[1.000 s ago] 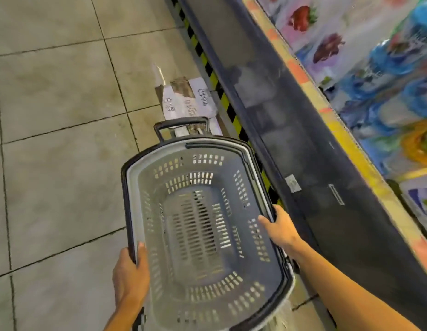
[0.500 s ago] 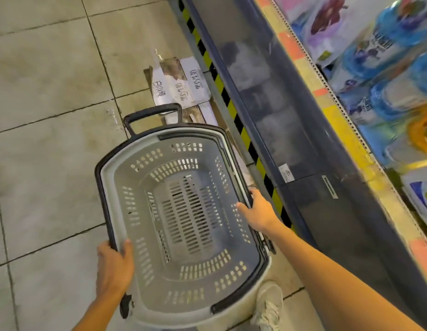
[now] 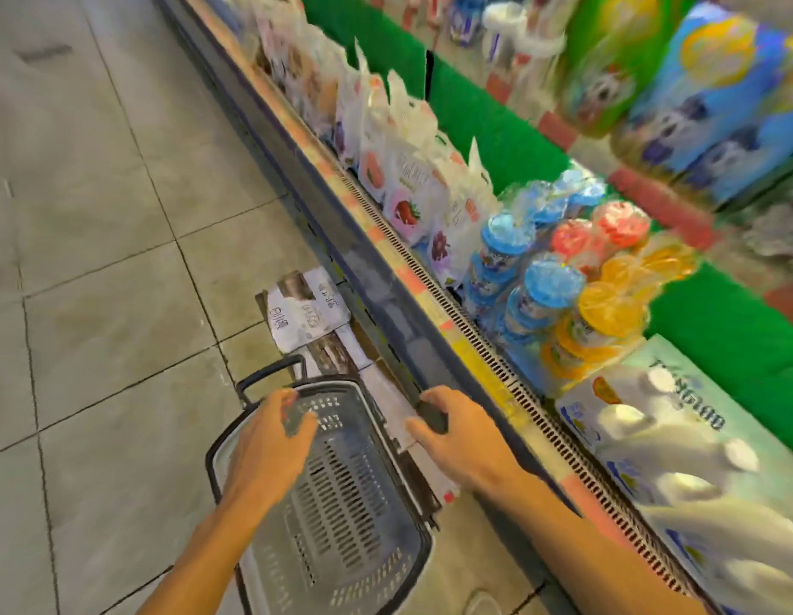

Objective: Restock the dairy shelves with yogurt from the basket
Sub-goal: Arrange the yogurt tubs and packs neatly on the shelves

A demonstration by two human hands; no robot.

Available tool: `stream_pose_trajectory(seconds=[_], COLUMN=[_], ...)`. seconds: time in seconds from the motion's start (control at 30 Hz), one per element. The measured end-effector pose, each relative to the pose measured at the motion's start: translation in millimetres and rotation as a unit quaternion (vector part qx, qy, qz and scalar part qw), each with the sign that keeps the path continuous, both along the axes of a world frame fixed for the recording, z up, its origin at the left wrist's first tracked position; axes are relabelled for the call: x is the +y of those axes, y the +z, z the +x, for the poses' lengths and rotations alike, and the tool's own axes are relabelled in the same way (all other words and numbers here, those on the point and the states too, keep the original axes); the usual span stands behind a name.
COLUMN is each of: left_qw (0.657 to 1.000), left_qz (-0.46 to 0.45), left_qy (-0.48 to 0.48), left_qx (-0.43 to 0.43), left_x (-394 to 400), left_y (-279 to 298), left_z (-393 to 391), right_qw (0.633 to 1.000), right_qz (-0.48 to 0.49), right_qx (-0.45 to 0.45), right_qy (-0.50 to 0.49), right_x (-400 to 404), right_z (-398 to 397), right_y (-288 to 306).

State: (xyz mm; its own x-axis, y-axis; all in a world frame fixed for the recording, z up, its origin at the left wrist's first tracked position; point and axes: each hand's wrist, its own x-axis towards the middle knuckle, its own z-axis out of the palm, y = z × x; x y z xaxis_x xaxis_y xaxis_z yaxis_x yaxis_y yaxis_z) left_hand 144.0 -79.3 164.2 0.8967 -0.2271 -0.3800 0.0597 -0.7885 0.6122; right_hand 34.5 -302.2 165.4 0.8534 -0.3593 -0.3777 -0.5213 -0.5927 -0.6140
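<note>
Now basket [image 3: 341, 503] lower, both hands seemingly off rim

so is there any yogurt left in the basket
No, the basket on the floor shows only its bare slotted grey bottom, with nothing lying in it.

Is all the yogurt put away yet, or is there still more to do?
The basket on the floor looks empty, with only its gray slotted bottom showing. The shelf beside it already holds yogurt cups and pouches. Both the left hand and the right hand hover over the basket area holding no yogurt. So the restocking looks about finished; nothing left to shelve is visible.
</note>
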Motion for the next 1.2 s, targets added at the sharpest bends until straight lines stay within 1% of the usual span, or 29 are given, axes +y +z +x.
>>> stream_pose_trajectory(seconds=[0.1, 0.2, 0.27, 0.37, 0.43, 0.5, 0.6, 0.8, 1.0, 1.2], left_qw=[0.999, 0.992, 0.987, 0.977, 0.966, 0.956, 0.940, 0.906, 0.859, 0.819], left_qz=[-0.022, -0.066, -0.079, -0.107, -0.132, -0.149, -0.163, -0.172, -0.164, -0.144], left_qy=[-0.045, -0.092, -0.119, -0.166, -0.198, -0.232, -0.289, -0.386, -0.483, -0.551], left_qx=[-0.014, -0.054, -0.074, -0.085, -0.100, -0.096, -0.078, -0.035, -0.037, -0.066], left_x=[-43, -95, -134, -191, -228, -262, -308, -393, -466, -518], left_y=[78, 149, 188, 229, 244, 252, 249, 224, 204, 187], left_z=[-6, -21, -37, -60, -75, -90, -108, -121, -123, -129], right_qw=[0.999, 0.995, 0.990, 0.981, 0.974, 0.966, 0.955, 0.925, 0.874, 0.845], right_qz=[-0.022, -0.024, -0.036, -0.066, -0.086, -0.107, -0.124, -0.124, -0.135, -0.144], right_qx=[-0.028, -0.062, -0.092, -0.116, -0.127, -0.132, -0.118, -0.058, -0.033, 0.004], right_qy=[-0.020, -0.069, -0.102, -0.142, -0.169, -0.197, -0.244, -0.356, -0.466, -0.514], right_x=[-39, -88, -122, -167, -192, -214, -239, -273, -287, -301], right_z=[-25, -55, -78, -113, -137, -159, -191, -242, -276, -286], right_y=[75, 141, 179, 223, 241, 251, 257, 241, 225, 205])
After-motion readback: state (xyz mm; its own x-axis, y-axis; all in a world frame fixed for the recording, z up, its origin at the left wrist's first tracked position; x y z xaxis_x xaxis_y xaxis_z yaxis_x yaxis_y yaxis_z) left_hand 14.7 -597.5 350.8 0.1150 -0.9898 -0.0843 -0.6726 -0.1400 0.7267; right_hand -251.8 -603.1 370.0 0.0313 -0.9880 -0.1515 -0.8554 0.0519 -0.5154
